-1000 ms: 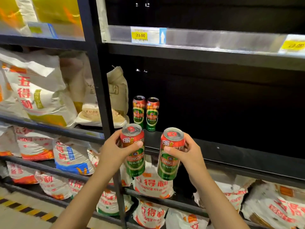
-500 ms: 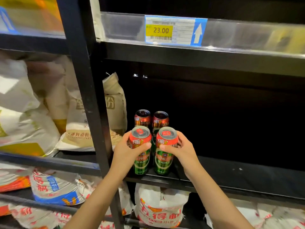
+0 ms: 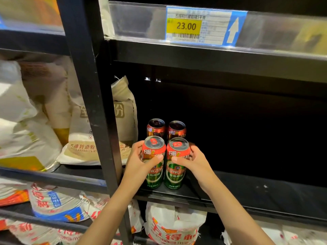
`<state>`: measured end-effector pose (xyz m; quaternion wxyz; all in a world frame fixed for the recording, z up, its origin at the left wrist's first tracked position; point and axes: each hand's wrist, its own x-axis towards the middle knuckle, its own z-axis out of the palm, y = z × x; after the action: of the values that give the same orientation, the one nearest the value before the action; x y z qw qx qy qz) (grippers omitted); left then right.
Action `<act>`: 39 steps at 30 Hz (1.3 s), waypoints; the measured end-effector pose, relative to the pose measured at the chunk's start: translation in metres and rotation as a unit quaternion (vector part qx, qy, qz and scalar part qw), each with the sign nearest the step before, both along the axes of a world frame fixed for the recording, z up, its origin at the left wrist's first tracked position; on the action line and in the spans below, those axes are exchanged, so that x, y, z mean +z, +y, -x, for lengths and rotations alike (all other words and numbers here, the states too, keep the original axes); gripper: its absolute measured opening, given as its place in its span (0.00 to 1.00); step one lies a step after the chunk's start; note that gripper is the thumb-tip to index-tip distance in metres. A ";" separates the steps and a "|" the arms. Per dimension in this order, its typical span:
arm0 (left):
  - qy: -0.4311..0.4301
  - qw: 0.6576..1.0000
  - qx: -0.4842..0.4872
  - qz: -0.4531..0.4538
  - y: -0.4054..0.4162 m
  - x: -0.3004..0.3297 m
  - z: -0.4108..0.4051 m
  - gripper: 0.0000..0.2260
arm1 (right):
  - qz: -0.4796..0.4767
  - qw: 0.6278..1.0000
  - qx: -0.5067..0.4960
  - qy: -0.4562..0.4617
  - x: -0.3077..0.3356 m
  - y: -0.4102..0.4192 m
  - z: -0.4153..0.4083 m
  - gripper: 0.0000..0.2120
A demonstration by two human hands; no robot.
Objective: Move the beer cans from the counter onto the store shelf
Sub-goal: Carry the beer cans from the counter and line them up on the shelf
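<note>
At the far left of the frame, pale flour sacks (image 3: 26, 131) lie heaped on a dark shelf, and below them, in the lower left, more white sacks with red and blue print (image 3: 54, 206) are stacked. A black upright post (image 3: 92, 103) runs from top to bottom, left of centre. Just right of it a beige sack (image 3: 123, 112) stands leaning against the post.

In the middle of the frame the left hand (image 3: 139, 165) is wrapped round the left front can (image 3: 154, 163), thumb across its face and fingers curled behind. The can stands upright with its base on the black store shelf (image 3: 247, 191), near the front edge. Touching it on the right is the right front can (image 3: 177, 163), also upright on the shelf, gripped by the right hand (image 3: 194, 163) with the thumb pressed on its front. Directly behind this pair, two more cans (image 3: 166, 129) stand side by side, deeper on the same shelf.

Below the shelf, lower centre, sits a white sack with large red characters (image 3: 173, 225). At the upper right, a yellow price tag reading 23.00 (image 3: 187, 26) sits in the clear strip on the shelf above, with a white arrow on blue beside it.
</note>
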<state>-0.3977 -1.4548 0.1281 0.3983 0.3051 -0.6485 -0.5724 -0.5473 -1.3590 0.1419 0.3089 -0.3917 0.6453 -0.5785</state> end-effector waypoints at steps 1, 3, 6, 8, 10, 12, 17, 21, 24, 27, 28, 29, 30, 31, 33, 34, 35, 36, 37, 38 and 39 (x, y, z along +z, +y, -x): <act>0.000 1.000 -0.007 0.000 0.000 -0.001 -0.001 0.23 | -0.001 1.000 0.003 0.002 -0.001 0.000 0.000 0.21; 0.001 1.000 -0.016 0.000 0.001 -0.004 -0.002 0.26 | 0.001 1.000 0.002 0.012 -0.006 0.002 -0.002 0.21; 0.012 1.000 -0.013 -0.004 0.003 -0.008 -0.005 0.29 | 0.013 1.000 0.002 0.024 -0.016 0.005 -0.006 0.23; 0.012 1.000 -0.011 0.000 0.006 -0.013 -0.007 0.28 | 0.016 0.999 0.004 0.036 -0.028 0.009 -0.008 0.31; -0.005 1.000 -0.010 0.003 0.011 -0.024 -0.010 0.31 | -0.001 0.999 0.008 0.054 -0.045 0.013 -0.010 0.39; -0.038 0.999 -0.002 0.009 0.017 -0.040 -0.013 0.36 | -0.030 0.997 0.002 0.071 -0.062 0.018 -0.014 0.41; -0.140 0.988 0.063 0.019 0.024 -0.070 -0.012 0.39 | -0.052 0.990 -0.064 0.117 -0.080 0.017 -0.021 0.32; -0.137 0.986 0.093 0.022 0.027 -0.075 -0.008 0.34 | -0.040 0.990 -0.090 0.104 -0.084 0.015 -0.023 0.31; -0.135 0.986 0.095 0.018 0.025 -0.078 -0.007 0.33 | -0.041 0.990 -0.094 0.100 -0.086 0.015 -0.024 0.31; -0.134 0.985 0.105 0.015 0.023 -0.081 -0.005 0.33 | -0.045 0.989 -0.095 0.102 -0.086 0.013 -0.026 0.31; -0.136 0.985 0.109 0.013 0.022 -0.081 -0.004 0.33 | -0.047 0.989 -0.095 0.103 -0.085 0.012 -0.027 0.31; -0.139 0.984 0.112 0.010 0.022 -0.081 -0.003 0.33 | -0.049 0.989 -0.096 0.102 -0.086 0.011 -0.027 0.31; -0.142 0.983 0.114 0.009 0.022 -0.081 -0.003 0.34 | -0.051 0.989 -0.098 0.101 -0.086 0.010 -0.028 0.31; -0.145 0.983 0.113 0.008 0.022 -0.081 -0.003 0.34 | -0.053 0.989 -0.099 0.101 -0.086 0.010 -0.028 0.31; -0.151 0.982 0.109 0.009 0.022 -0.081 -0.004 0.34 | -0.062 0.988 -0.098 0.103 -0.086 0.009 -0.029 0.31; -0.155 0.982 0.105 0.007 0.022 -0.080 -0.004 0.34 | -0.068 0.987 -0.099 0.104 -0.086 0.009 -0.029 0.31; -0.158 0.982 0.102 0.004 0.022 -0.080 -0.004 0.34 | -0.073 0.987 -0.100 0.104 -0.086 0.009 -0.029 0.31; -0.160 0.982 0.099 0.003 0.022 -0.079 -0.005 0.34 | -0.077 0.986 -0.102 0.104 -0.085 0.009 -0.029 0.32; -0.164 0.982 0.096 0.004 0.022 -0.079 -0.006 0.34 | -0.081 0.986 -0.103 0.106 -0.084 0.009 -0.030 0.32; -0.169 0.981 0.093 0.007 0.022 -0.079 -0.006 0.34 | -0.086 0.985 -0.103 0.107 -0.084 0.009 -0.030 0.32; -0.179 0.980 0.088 0.011 0.021 -0.078 -0.007 0.35 | -0.091 0.985 -0.100 0.106 -0.084 0.009 -0.029 0.33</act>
<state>-0.3909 -1.4336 0.0503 0.3282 0.4539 -0.6863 -0.4639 -0.5182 -1.3503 0.0583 0.2138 -0.3540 0.7606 -0.5005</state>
